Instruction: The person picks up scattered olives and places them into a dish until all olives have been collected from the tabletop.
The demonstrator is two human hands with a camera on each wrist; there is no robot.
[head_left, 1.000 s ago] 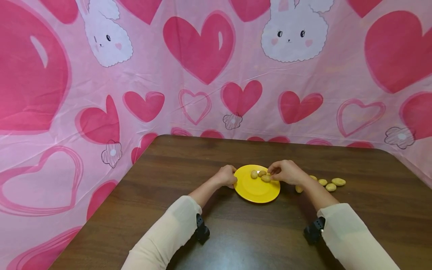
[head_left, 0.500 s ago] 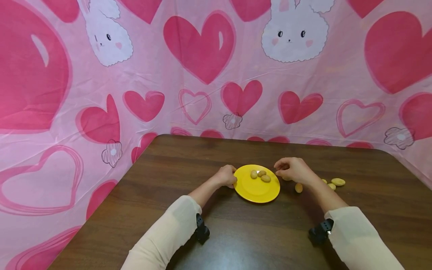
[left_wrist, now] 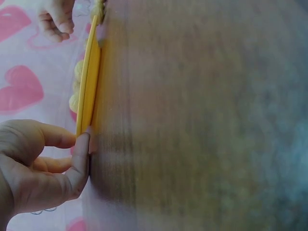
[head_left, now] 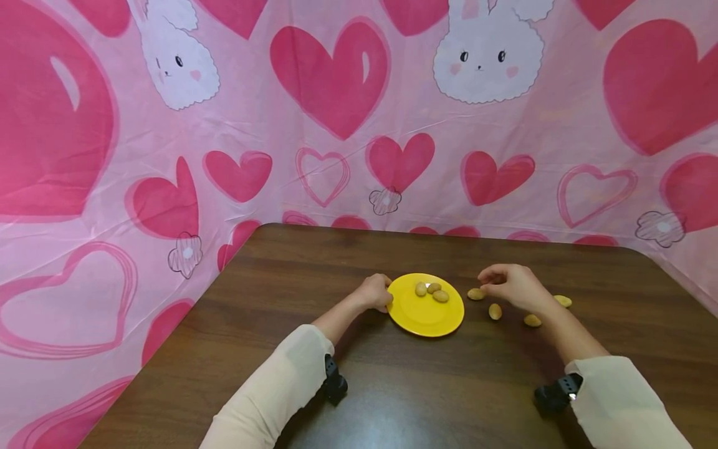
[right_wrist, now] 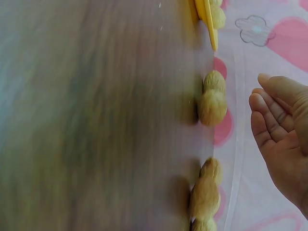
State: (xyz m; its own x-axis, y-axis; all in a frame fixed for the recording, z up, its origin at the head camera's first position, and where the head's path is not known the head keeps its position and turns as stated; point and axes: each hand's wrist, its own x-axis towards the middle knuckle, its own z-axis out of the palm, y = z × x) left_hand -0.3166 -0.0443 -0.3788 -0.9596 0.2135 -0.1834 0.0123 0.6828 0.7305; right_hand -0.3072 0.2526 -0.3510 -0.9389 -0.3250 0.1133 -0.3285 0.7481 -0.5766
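My left hand pinches the left rim of a yellow plate; in the left wrist view the thumb and fingers grip its edge. Three small potatoes sit toward the plate's back. My right hand hovers right of the plate, fingers loosely bent. Nothing is in it in the right wrist view, where the palm shows beside a row of potatoes. In the head view, the nearest potato lies just under its fingertips. My right hand and forearm may hide others.
More potatoes lie loose on the brown wooden table: one in front of the right hand, one beside the forearm and one beyond it. A pink heart-print cloth hangs behind the table.
My right hand has drawn away from the plate to the right, above the loose potatoes. The potato beside the plate has come into view. My left hand and the plate have stayed put.
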